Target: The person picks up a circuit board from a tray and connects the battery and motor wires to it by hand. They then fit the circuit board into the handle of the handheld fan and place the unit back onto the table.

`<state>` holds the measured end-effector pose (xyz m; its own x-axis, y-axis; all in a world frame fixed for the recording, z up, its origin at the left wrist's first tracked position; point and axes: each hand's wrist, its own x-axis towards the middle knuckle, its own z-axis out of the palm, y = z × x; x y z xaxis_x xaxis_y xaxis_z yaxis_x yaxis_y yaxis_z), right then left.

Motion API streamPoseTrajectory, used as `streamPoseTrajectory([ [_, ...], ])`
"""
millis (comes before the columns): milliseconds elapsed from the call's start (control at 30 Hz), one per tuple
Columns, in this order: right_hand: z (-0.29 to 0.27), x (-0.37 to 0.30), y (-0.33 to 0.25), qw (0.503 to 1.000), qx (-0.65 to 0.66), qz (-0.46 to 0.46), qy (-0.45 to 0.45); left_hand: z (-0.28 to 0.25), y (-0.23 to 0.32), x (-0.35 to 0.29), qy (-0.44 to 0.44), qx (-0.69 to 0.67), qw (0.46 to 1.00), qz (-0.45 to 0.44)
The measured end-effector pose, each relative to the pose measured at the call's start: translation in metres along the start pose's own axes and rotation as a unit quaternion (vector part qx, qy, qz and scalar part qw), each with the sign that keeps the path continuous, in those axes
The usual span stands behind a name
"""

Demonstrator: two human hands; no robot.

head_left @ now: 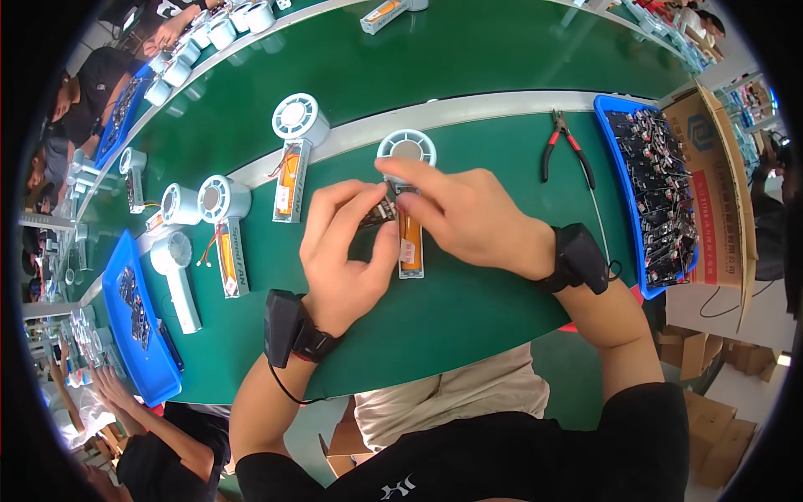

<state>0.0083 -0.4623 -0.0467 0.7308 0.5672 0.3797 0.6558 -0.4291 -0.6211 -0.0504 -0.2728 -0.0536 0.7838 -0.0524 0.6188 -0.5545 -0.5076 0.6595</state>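
Note:
Directly in front of me lies a handheld fan (pixel 407 145) with a pale blue-white round head. Its handle is uncovered and shows an orange battery (pixel 410 237). My left hand (pixel 347 251) pinches a small dark circuit board (pixel 378 214) between thumb and fingers, just left of that handle. Over the joint of head and handle, my right hand (pixel 468 209) has its thumb and index finger bent close together near the board. Whatever sits between those right fingertips is too small and covered to make out.
More uncovered fans (pixel 290 180) lie to the left, beside a whole fan (pixel 180 280). Farther left is a blue tray (pixel 138 335) with some boards. Red-black cutters (pixel 569 151), a blue tray (pixel 623 109) of boards and a cardboard box (pixel 711 192) stand right. Co-workers sit left.

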Motion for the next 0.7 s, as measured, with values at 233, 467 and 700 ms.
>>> streamPoseTrajectory([
  [233, 0.004, 0.000, 0.000, 0.999, 0.046, 0.002, 0.013, -0.008, -0.011, -0.003, -0.054, -0.107, 0.985, -0.123],
  [467, 0.006, -0.002, 0.007, 0.993, 0.076, -0.062, 0.059, -0.009, -0.016, -0.006, -0.096, -0.153, 0.973, -0.145],
  [700, 0.005, 0.000, 0.000, 0.982, 0.161, -0.059, 0.074, -0.015, -0.022, 0.000, -0.098, -0.143, 0.980, -0.092],
])
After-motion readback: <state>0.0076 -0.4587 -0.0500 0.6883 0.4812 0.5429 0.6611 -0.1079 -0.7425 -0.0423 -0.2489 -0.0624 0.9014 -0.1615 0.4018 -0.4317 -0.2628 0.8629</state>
